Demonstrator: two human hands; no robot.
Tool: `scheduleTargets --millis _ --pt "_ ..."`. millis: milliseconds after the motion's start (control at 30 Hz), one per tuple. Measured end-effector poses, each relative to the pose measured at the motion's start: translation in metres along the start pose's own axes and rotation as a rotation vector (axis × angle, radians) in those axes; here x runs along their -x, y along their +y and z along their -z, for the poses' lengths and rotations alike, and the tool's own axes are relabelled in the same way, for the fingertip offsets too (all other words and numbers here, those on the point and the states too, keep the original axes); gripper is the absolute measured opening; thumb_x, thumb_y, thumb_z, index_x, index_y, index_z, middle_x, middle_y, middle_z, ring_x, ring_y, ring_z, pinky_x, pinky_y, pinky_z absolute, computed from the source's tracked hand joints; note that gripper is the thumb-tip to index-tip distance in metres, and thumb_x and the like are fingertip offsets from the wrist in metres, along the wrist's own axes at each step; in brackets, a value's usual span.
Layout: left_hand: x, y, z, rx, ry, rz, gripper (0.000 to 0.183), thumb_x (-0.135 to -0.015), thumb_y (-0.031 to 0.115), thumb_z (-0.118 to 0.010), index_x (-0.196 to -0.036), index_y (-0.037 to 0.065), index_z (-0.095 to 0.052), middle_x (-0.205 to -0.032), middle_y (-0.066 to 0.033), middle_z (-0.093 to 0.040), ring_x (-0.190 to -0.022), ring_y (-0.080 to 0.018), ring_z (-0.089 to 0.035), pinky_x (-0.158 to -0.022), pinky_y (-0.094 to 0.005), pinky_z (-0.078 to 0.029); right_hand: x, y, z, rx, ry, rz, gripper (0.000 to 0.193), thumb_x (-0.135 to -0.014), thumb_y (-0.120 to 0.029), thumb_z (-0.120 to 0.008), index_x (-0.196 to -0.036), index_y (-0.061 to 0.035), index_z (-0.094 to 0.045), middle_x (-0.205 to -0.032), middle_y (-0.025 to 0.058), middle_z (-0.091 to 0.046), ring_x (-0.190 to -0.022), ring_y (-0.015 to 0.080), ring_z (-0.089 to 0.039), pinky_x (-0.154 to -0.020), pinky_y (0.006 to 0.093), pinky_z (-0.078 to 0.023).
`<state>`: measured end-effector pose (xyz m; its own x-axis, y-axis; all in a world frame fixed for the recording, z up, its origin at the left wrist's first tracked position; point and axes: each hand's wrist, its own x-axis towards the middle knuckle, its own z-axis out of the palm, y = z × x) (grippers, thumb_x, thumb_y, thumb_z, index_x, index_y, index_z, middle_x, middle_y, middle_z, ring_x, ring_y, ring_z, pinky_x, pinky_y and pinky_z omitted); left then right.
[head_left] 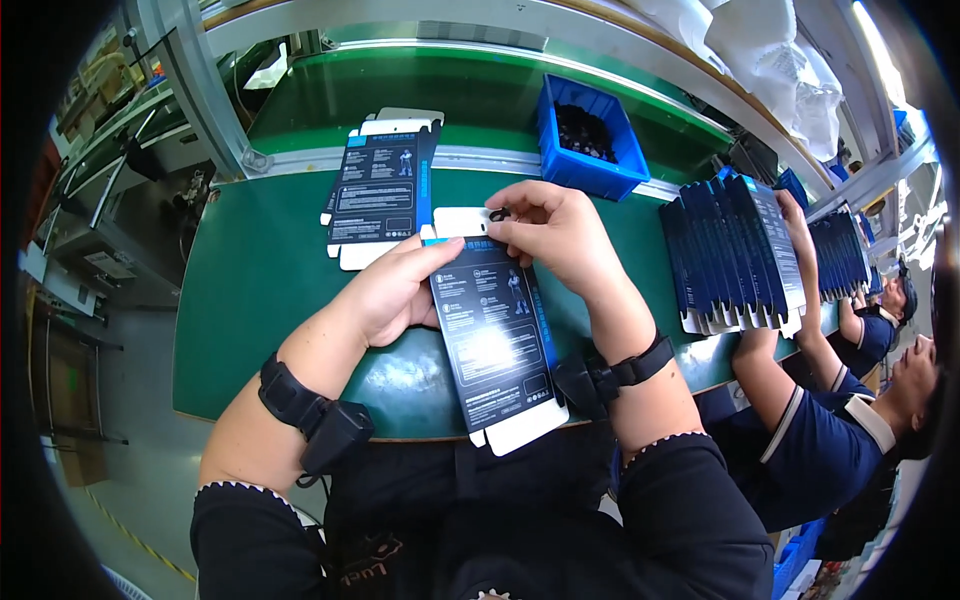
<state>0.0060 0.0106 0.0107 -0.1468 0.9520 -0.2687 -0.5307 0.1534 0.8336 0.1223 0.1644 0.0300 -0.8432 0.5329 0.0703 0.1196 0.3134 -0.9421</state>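
A dark blue and white flattened box [500, 385] lies in front of me, its lower end reaching past the table's near edge. My left hand [388, 293] grips its upper left edge, with the thumb lying across the printed face. At the white top flap [458, 220], my right hand [555, 232] pinches a small black piece [500, 214] between thumb and fingers. The piece is right by the hole in that flap; whether it passes through the hole, I cannot tell. Farther left on the table rests a stack of similar flattened boxes [375, 185].
A blue bin [592, 172] of small black parts stands beyond my right hand. On the right a row of upright dark blue boxes [722, 250] stands near a co-worker's hand [795, 222]. The green table [255, 270] ends at a metal rail along its far side.
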Motion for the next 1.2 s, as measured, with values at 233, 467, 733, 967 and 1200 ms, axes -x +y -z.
scheduleTargets --millis 233,467,733,967,1200 --pt "0.003 0.0 0.002 -0.027 0.015 0.01 0.04 -0.093 0.028 -0.048 -0.124 0.004 -0.045 -0.112 -0.0091 -0.058 -0.098 -0.0184 -0.061 -0.08 -0.0375 -0.053 0.006 -0.004 0.0 0.071 -0.042 -0.03 0.013 -0.08 -0.004 -0.058 -0.089 0.005 -0.062 -0.069 0.0078 -0.061 -0.058 0.0126 -0.058 -0.051 0.0252 -0.048" --pt "0.001 -0.006 -0.006 -0.184 0.081 -0.043 0.038 -0.092 0.024 -0.05 -0.125 0.007 -0.044 -0.109 -0.004 -0.058 -0.094 -0.0119 -0.06 -0.079 -0.029 -0.051 0.006 0.002 -0.001 0.304 0.037 0.184 0.014 -0.075 -0.007 -0.058 -0.078 0.0061 -0.061 -0.067 0.0152 -0.062 -0.06 0.0188 -0.059 -0.058 0.0315 -0.047" --pt "-0.004 -0.018 -0.002 -0.138 0.048 -0.153 0.032 -0.091 0.018 -0.051 -0.118 0.003 -0.046 -0.101 -0.0031 -0.057 -0.089 -0.0085 -0.057 -0.077 -0.0251 -0.048 0.001 0.008 0.001 0.313 -0.092 0.032 0.021 -0.074 -0.015 -0.056 -0.073 0.0054 -0.061 -0.06 0.0138 -0.057 -0.056 0.0175 -0.054 -0.054 0.0321 -0.044" --pt "-0.004 -0.02 0.003 -0.314 -0.02 -0.18 0.03 -0.092 0.019 -0.052 -0.116 0.002 -0.05 -0.105 -0.0021 -0.057 -0.093 -0.0069 -0.055 -0.082 -0.024 -0.045 0.001 0.006 0.001 0.397 -0.228 -0.005 0.021 -0.073 -0.016 -0.058 -0.072 0.0051 -0.06 -0.059 0.0135 -0.056 -0.056 0.0183 -0.053 -0.054 0.0323 -0.044" --pt "0.003 -0.005 -0.011 -0.066 0.04 -0.145 0.042 -0.094 0.041 -0.042 -0.11 0.003 -0.053 -0.098 -0.0042 -0.059 -0.088 -0.0115 -0.059 -0.076 -0.0291 -0.049 0.003 0.006 -0.002 0.212 -0.044 0.056 0.013 -0.072 -0.009 -0.06 -0.077 0.0025 -0.057 -0.062 0.0059 -0.056 -0.055 0.012 -0.051 -0.051 0.0275 -0.043"
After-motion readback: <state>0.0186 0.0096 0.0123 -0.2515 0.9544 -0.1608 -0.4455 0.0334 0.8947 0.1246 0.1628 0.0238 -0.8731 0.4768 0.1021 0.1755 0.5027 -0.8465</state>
